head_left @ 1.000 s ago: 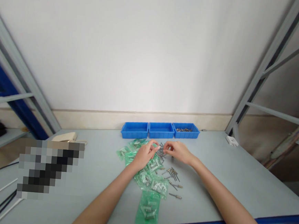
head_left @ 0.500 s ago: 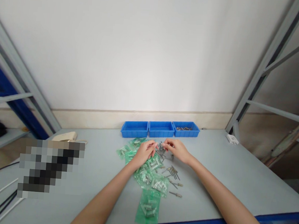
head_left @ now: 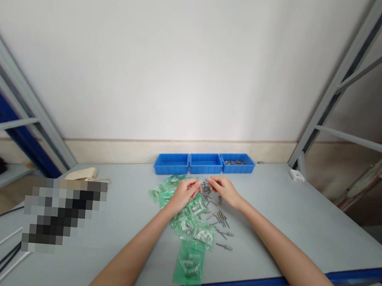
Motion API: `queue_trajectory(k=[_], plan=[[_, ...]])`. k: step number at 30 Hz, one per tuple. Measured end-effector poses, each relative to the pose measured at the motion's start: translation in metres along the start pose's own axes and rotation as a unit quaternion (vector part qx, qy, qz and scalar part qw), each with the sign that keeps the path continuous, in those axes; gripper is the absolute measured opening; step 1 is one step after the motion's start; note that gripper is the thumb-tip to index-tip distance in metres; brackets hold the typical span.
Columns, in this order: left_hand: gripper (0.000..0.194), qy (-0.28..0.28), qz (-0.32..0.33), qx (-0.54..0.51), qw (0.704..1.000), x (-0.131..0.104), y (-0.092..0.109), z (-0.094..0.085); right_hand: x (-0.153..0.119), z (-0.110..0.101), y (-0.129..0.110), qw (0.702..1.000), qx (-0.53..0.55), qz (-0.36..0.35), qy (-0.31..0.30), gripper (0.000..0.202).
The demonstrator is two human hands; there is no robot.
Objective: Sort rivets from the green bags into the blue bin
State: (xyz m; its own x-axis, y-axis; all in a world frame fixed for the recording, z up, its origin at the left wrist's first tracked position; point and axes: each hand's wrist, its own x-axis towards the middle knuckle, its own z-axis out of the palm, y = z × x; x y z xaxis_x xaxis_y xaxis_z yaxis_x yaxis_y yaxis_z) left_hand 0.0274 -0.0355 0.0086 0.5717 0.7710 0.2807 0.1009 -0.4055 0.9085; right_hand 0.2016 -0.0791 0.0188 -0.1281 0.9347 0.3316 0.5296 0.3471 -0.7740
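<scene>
My left hand [head_left: 185, 194] hovers over the green plastic bags [head_left: 184, 222], its thumb and fingers pinched together. Whatever they hold, if anything, is too small to make out. Just to its right, my right hand [head_left: 225, 191] reaches in with bent fingers, thumb and forefinger closed at the far edge of a loose pile of blind rivets [head_left: 206, 192]. What is between those fingertips is unclear. More loose rivets [head_left: 221, 219] lie nearer me on the table. Another green bag [head_left: 189, 264] with metal parts inside rests close to the front edge.
Three blue bins stand in a row near the wall: a left bin [head_left: 171, 169], a middle bin [head_left: 205, 169] and a right bin [head_left: 238, 168] holding metal pieces. A white plug-like block [head_left: 296, 175] sits far right. Cables run along the left side of the table [head_left: 123, 208].
My right fingertips have shifted very slightly toward the far side of the rivet pile. My left hand stays nearly in place, still pinched. The bags and bins have not moved.
</scene>
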Motion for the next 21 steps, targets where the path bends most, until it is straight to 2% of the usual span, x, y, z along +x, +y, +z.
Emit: queue_trajectory(k=[4, 10, 16, 21], plan=[[0.034, 0.019, -0.004, -0.025, 1.000, 0.0008, -0.0026, -0.0004, 0.0010, 0.0001, 0.0025, 0.999, 0.043, -0.017, -0.003, 0.030], [0.044, 0.014, -0.013, -0.001, 1.000, -0.0002, 0.0023, -0.0007, 0.0000, -0.0026, -0.0004, 0.999, 0.034, -0.018, -0.037, 0.047], [0.037, 0.015, -0.005, -0.026, 1.000, 0.0002, -0.0003, 0.0003, 0.0021, -0.0031, 0.0018, 0.998, 0.062, -0.005, -0.021, 0.039], [0.045, -0.003, -0.024, -0.003, 1.000, -0.0008, 0.0013, 0.0002, 0.0038, -0.0076, 0.0076, 0.992, 0.088, 0.022, -0.090, 0.041]])
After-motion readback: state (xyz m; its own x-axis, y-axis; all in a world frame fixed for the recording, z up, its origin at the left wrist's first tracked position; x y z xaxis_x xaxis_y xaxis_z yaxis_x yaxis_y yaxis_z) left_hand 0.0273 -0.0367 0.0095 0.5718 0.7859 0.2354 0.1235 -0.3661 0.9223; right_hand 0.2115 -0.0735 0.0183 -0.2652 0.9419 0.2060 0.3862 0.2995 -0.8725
